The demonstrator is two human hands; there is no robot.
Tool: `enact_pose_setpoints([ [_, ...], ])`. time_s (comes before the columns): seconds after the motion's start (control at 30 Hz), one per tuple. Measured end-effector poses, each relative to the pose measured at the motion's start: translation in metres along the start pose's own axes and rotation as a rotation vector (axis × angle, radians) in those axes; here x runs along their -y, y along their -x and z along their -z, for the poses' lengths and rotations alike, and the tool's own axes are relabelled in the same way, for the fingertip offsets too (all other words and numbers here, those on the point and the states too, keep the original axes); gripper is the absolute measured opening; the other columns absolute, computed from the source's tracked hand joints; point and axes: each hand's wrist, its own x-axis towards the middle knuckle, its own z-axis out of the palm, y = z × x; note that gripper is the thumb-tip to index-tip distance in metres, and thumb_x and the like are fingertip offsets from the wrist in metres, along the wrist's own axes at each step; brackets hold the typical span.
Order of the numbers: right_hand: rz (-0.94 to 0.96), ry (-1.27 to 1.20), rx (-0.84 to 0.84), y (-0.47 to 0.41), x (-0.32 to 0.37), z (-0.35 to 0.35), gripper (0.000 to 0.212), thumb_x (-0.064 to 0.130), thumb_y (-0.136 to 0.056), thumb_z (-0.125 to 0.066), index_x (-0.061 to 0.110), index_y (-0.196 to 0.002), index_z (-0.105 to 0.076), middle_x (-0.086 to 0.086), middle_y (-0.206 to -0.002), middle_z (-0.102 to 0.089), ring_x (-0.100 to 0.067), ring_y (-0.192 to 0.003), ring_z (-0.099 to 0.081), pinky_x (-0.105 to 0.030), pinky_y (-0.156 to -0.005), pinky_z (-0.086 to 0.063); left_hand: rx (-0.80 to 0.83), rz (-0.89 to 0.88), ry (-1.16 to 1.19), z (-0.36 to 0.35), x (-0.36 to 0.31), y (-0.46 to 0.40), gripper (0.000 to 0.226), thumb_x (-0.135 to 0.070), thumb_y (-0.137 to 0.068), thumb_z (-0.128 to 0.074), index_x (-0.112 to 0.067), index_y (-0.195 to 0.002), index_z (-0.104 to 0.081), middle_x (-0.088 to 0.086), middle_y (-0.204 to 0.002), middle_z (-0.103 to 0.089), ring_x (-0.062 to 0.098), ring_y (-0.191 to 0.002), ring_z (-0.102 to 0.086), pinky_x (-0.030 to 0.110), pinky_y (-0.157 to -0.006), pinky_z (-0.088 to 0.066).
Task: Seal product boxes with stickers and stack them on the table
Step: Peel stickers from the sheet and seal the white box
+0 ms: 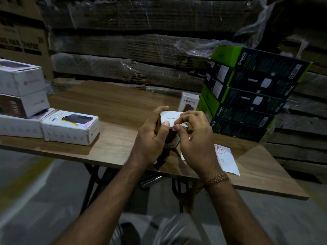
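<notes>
1. Left hand (152,133) grips the box (170,118) from its left side, fingers curled over the far edge, thumb pressed on the white top face. The box is held above the worktop (113,138), near its front edge.
2. Right hand (192,133) pinches a small red-edged sticker (174,127) between thumb and forefinger at the box's near top edge.
3. Sticker sheet (227,159) lies flat on the worktop, right of the hands.
4. White boxes (70,127) are stacked at the left end.
5. Green-and-black boxes (247,96) are stacked at the right rear.
6. One small white box stands upright (190,101) behind the hands.
</notes>
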Motion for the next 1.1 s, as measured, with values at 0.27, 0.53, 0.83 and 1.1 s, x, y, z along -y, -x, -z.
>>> enact_pose_setpoints([
  [0.27,-0.008,-0.01,-0.033,0.003,0.002,-0.006,0.015,0.013,-0.098,-0.07,0.021,-0.11,-0.065,0.006,-0.117,-0.057,-0.018,-0.118,-0.056,-0.044,-0.094,-0.055,-0.008,-0.004,-0.001,0.0,0.0,-0.001,0.047,-0.05,-0.104,-0.047,-0.039,-0.15,-0.05,-0.003,-0.12,-0.071,0.017,-0.105,-0.072,0.053,-0.084,-0.063],
  [0.53,0.118,0.072,-0.103,0.009,-0.002,-0.006,0.018,0.007,-0.095,-0.071,0.017,-0.107,-0.062,0.004,-0.113,-0.062,-0.02,-0.108,-0.06,-0.047,-0.08,-0.056,0.004,0.003,0.003,0.002,-0.002,-0.001,0.05,-0.055,-0.102,-0.044,-0.04,-0.15,-0.048,-0.004,-0.122,-0.07,0.014,-0.106,-0.072,0.05,-0.083,-0.064],
  [0.83,0.249,0.157,-0.157,0.014,-0.002,-0.004,0.013,0.002,-0.094,-0.076,0.009,-0.106,-0.076,-0.005,-0.128,-0.069,-0.018,-0.118,-0.066,-0.038,-0.082,-0.062,0.007,0.018,0.01,0.003,-0.001,-0.001,0.049,-0.056,-0.102,-0.044,-0.042,-0.149,-0.049,-0.003,-0.12,-0.071,0.015,-0.105,-0.072,0.054,-0.084,-0.062],
  [1.1,0.257,0.154,-0.139,0.012,-0.006,-0.002,0.011,0.011,-0.097,-0.077,0.006,-0.107,-0.079,-0.007,-0.122,-0.071,-0.02,-0.114,-0.067,-0.04,-0.085,-0.061,-0.013,0.015,-0.01,0.002,0.001,-0.003,0.042,-0.045,-0.107,-0.047,-0.042,-0.148,-0.05,-0.004,-0.12,-0.073,0.013,-0.107,-0.072,0.05,-0.087,-0.062],
])
